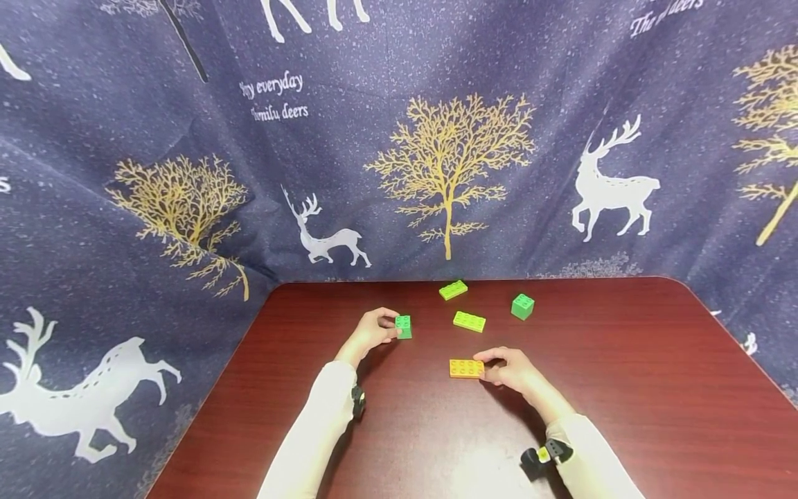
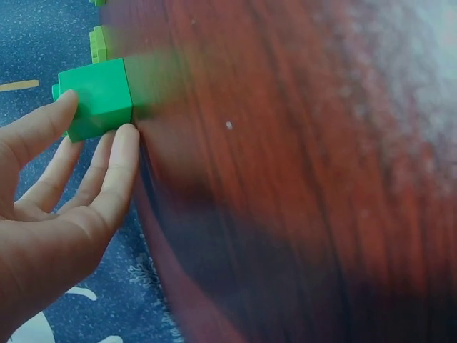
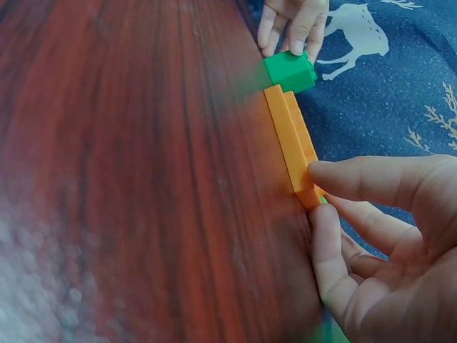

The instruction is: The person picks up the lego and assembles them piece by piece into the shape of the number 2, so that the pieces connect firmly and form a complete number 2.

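We look down on a red-brown table (image 1: 399, 430) where two hands are at work on toy bricks. Left of centre, the left hand (image 1: 376, 328) pinches a green block (image 1: 404, 326) between thumb and fingertips, parted only by the block. Just right of centre and lower, the right hand (image 1: 511, 367) grips an orange brick (image 1: 465, 368) by its right end, thumb and fingers likewise closed to its width. The brick's long axis runs across the frame, its free end toward the left; from there we see the green block up and to the left, the two apart, studs upward on both. The right hand is the nearer to the orange brick. Two lime bricks (image 1: 469, 321) and a second green block (image 1: 522, 306) lie beyond, at upper centre and right.
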Demonstrator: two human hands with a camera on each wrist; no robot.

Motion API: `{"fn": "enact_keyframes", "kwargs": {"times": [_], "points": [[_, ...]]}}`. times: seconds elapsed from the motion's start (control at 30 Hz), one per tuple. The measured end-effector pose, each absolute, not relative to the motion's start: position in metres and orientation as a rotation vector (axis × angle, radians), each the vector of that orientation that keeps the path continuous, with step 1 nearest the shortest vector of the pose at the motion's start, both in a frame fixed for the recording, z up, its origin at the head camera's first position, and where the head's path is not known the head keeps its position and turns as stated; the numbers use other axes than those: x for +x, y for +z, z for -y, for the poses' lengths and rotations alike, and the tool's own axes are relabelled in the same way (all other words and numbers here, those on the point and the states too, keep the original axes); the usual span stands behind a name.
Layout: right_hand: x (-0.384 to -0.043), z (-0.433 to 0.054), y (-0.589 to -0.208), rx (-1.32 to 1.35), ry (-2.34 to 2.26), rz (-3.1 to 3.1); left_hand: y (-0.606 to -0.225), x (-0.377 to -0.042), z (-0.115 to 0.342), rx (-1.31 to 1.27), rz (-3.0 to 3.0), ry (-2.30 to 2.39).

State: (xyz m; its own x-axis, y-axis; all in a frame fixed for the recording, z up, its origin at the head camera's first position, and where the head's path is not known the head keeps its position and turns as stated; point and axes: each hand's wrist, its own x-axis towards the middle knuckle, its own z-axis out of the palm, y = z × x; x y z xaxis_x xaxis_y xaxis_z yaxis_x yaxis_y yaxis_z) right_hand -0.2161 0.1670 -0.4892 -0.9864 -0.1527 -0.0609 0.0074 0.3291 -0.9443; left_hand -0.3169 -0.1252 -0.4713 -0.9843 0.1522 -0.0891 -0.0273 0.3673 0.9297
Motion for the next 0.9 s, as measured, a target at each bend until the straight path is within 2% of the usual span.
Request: {"fn": "enact_keyframes", "kwargs": {"times": [0.9], "points": [[-0.2174, -0.1664, -0.4879, -0.115, -1.724, -2.446, -0.4718, -0.3141, 0.1196, 0.159, -2.143, 1.933]]}}
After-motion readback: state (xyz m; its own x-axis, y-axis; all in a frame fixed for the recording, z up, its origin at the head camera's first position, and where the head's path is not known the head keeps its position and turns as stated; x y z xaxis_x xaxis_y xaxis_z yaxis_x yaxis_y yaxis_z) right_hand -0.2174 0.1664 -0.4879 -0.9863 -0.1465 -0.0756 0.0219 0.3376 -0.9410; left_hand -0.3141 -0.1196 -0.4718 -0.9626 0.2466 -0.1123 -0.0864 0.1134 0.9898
